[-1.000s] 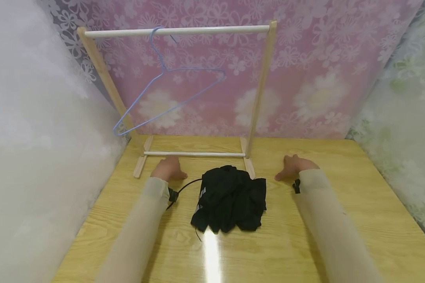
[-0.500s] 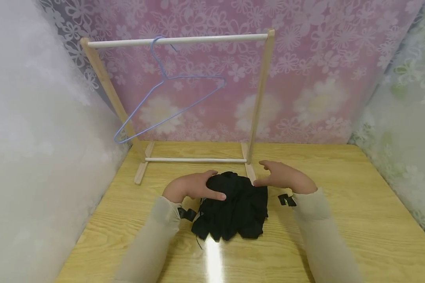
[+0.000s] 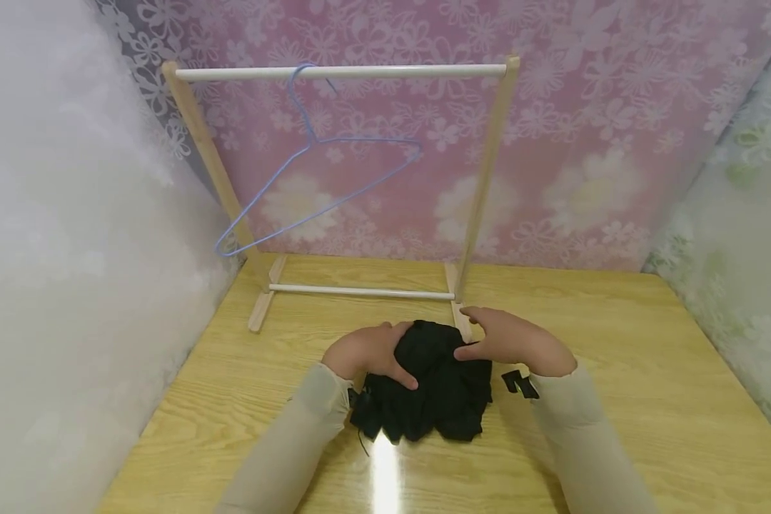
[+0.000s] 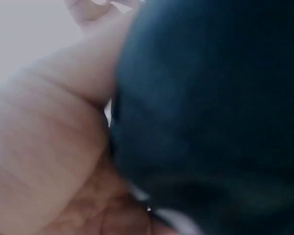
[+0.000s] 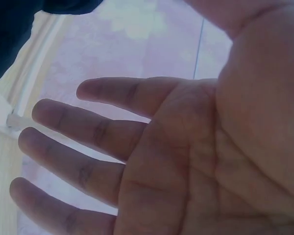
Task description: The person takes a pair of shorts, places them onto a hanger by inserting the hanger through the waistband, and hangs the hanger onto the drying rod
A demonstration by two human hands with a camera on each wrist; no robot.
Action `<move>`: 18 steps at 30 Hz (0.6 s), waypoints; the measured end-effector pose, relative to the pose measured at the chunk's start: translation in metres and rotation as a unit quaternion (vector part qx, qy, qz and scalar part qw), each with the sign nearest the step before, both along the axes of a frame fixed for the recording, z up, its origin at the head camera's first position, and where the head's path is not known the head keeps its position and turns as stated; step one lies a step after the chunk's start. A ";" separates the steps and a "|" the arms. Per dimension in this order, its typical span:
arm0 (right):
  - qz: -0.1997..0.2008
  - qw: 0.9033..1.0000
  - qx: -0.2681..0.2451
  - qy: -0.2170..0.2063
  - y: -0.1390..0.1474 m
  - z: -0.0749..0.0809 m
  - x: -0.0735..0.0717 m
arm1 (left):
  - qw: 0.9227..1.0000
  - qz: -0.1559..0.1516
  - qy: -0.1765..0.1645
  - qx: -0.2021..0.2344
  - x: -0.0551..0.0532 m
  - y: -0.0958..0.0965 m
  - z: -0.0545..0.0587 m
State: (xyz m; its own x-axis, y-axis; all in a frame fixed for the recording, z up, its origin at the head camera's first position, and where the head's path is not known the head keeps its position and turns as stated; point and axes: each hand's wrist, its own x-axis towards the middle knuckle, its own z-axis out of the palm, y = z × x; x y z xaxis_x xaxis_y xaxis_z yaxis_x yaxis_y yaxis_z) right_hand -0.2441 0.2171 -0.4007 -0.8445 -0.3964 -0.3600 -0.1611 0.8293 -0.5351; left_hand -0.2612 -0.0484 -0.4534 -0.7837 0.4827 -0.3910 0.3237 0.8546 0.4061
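A crumpled black garment point(image 3: 446, 392) lies in a heap on the wooden table point(image 3: 591, 335), a thin dark cord point(image 3: 363, 444) sticking out at its front left. My left hand point(image 3: 373, 351) spreads over the heap's left side, its thumb straight across the cloth and the other fingers partly hidden at the far side. Dark cloth point(image 4: 210, 112) fills most of the left wrist view, up against the palm. At the heap's upper right is my right hand point(image 3: 514, 339), thumb overlapping the garment's edge. In the right wrist view its fingers are spread and nearly straight, holding nothing.
Behind the garment stands a wooden rack with a white top rail point(image 3: 411, 71) and a low white bar point(image 3: 360, 290). A blue wire hanger point(image 3: 315, 141) hangs on the top rail. The rack's right foot point(image 3: 460, 318) is close behind the garment. Floral-patterned walls point(image 3: 572, 164) surround the table.
Both hands have come inward from either side of the garment. The left has moved right and lowered onto the cloth; the right has moved left to its edge.
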 end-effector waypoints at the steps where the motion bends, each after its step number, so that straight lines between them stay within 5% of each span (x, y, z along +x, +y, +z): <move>1: 0.006 1.000 0.005 0.008 0.000 0.001 0.001 | 1.000 -0.008 0.012 -0.006 -0.001 0.002 -0.001; 8: 0.024 0.999 0.013 0.020 -0.003 0.003 0.000 | 0.993 -0.060 0.099 0.030 -0.016 0.001 -0.008; 12: 0.016 0.999 0.000 0.042 -0.006 0.002 -0.001 | 0.980 -0.026 0.168 0.106 -0.019 -0.007 0.005; 18: 0.008 0.998 -0.021 0.067 -0.012 -0.003 0.003 | 0.955 0.009 0.211 0.210 -0.011 -0.019 0.030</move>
